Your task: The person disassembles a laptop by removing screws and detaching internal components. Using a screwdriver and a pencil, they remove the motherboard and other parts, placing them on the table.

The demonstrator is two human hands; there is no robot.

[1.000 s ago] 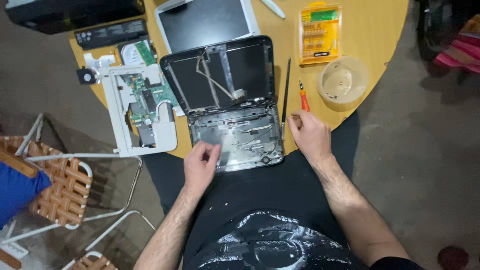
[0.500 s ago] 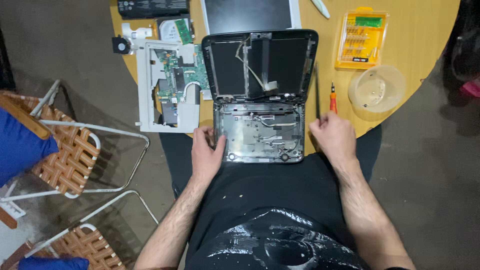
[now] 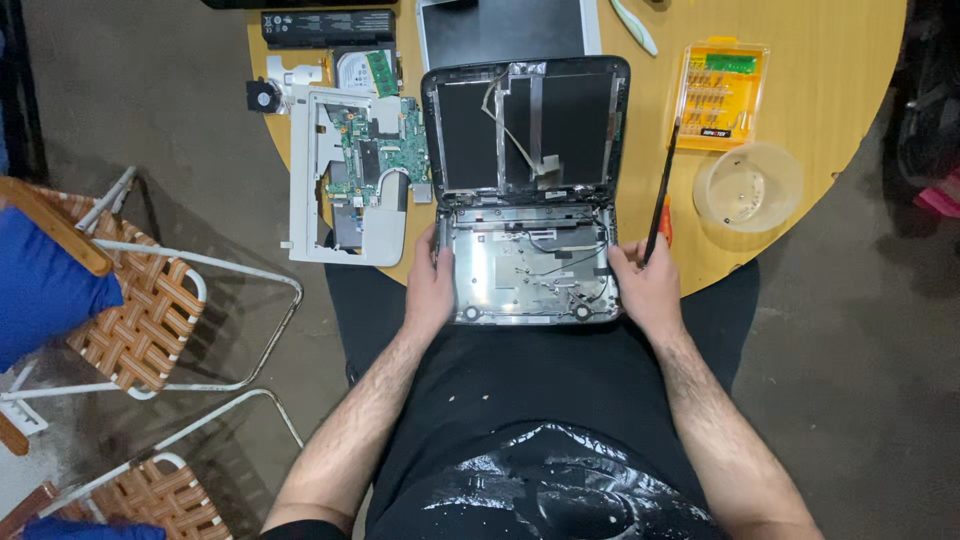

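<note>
head view: both hands bracket the gutted laptop base

head view, looking straight down: the laptop shell (image 3: 528, 190) lies open at the near edge of the round wooden counter (image 3: 820, 60), lid flat and away from the person, stripped base toward the body. its long axis runs left to right, square across the lap.

left hand (image 3: 430, 285) is pressed on the left edge of the base, fingers curled over the rim, grasping the shell's side. right hand (image 3: 648, 285) sits at the right edge, equally near, fingertips on the base corner; it seems also to pinch a thin black tool (image 3: 662, 190), whose shaft slants up and away along the lid's right side. whether that grip is truly closed round the tool, i cannot tell.

so the base lies between the two grips, touching both, neither hand nearer than the other.

left of the shell: a grey cover with a green board (image 3: 375, 150) on it, just beside. right, well apart: a yellow bit case (image 3: 720, 95) and a clear round tub (image 3: 748, 188). a wicker chair (image 3: 140, 310) stands off the counter, left.
</note>
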